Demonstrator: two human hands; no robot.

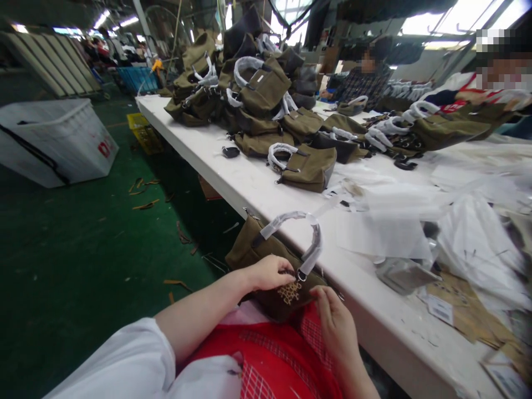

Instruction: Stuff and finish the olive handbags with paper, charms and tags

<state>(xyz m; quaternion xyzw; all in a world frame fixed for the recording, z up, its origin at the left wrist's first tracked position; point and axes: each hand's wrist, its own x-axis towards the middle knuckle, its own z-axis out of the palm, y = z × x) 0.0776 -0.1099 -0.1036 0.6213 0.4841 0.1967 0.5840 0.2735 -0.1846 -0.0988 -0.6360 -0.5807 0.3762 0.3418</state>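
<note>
An olive-brown handbag [245, 246] leans in my lap against the table's front edge, its looped handle [313, 244] wrapped in clear plastic and standing up. On the bag's front hangs a leopard-patterned charm [290, 292], just below the metal ring at the handle's base. My left hand [270, 272] is closed, thumb and fingers pinching a dark strap at the top of this charm. To the right of the charm, my right hand [336, 316] pinches at the bag's side with thumb and forefinger. Whatever lies between those fingertips is too small to make out.
The white table [233, 183] carries a heap of similar handbags [266, 88] and one nearer handbag [310, 166]. Plastic sheets [386, 221] and brown paper [465, 316] lie to the right. Two people work across the table. A white bin [58, 144] and yellow crate [144, 133] stand left.
</note>
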